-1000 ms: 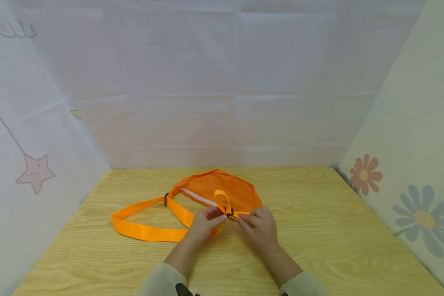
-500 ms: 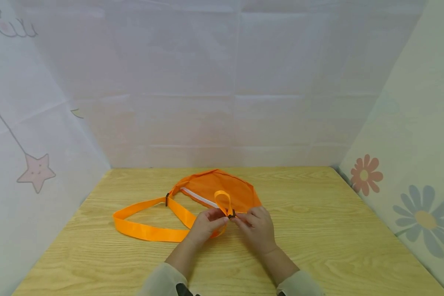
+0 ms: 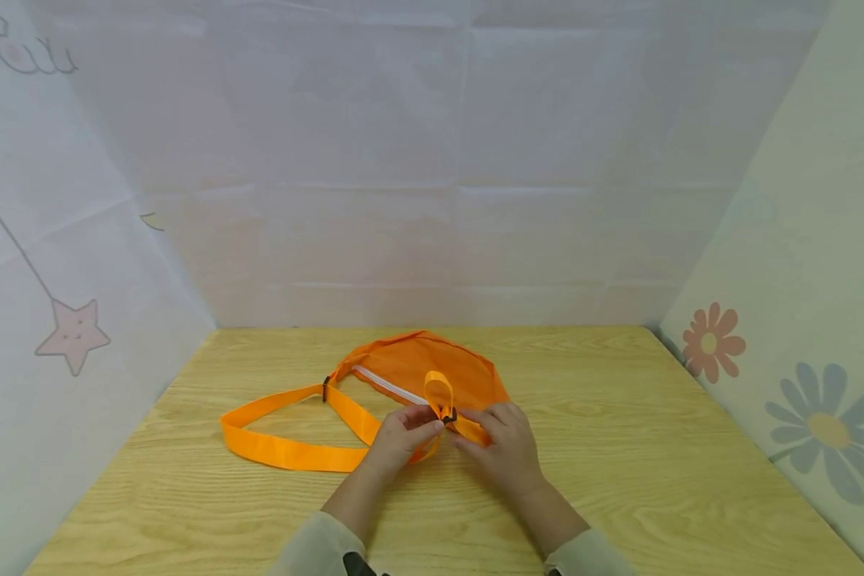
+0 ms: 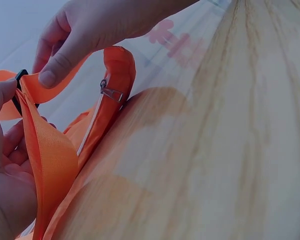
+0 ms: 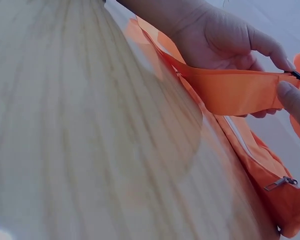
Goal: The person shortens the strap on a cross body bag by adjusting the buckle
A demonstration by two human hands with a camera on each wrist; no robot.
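Observation:
An orange waist bag (image 3: pixel 432 360) lies on the table, its orange strap (image 3: pixel 288 454) looped out to the left. My left hand (image 3: pixel 396 440) pinches the strap at a black plastic slider buckle (image 3: pixel 450 417), its thumb right at the frame in the left wrist view. Above the buckle stands a small upright loop of strap (image 3: pixel 439 386). On the buckle's other side my right hand (image 3: pixel 507 448) holds the strap between thumb and fingers. The right wrist view shows that thumb (image 5: pixel 292 100) on the webbing close to the buckle.
A second black slider (image 3: pixel 325 389) sits on the strap at the bag's left end. The bag has a white zip (image 3: pixel 389 386) with a metal zip pull (image 4: pixel 111 93). Printed cloth walls (image 3: pixel 432 240) border the wooden table (image 3: pixel 655 448) at the back and sides.
My right hand closed in on the buckle, then shifted its hold; more strap now shows bent between its thumb and fingers. The small upright loop looks narrower. My left hand stays nearly in place.

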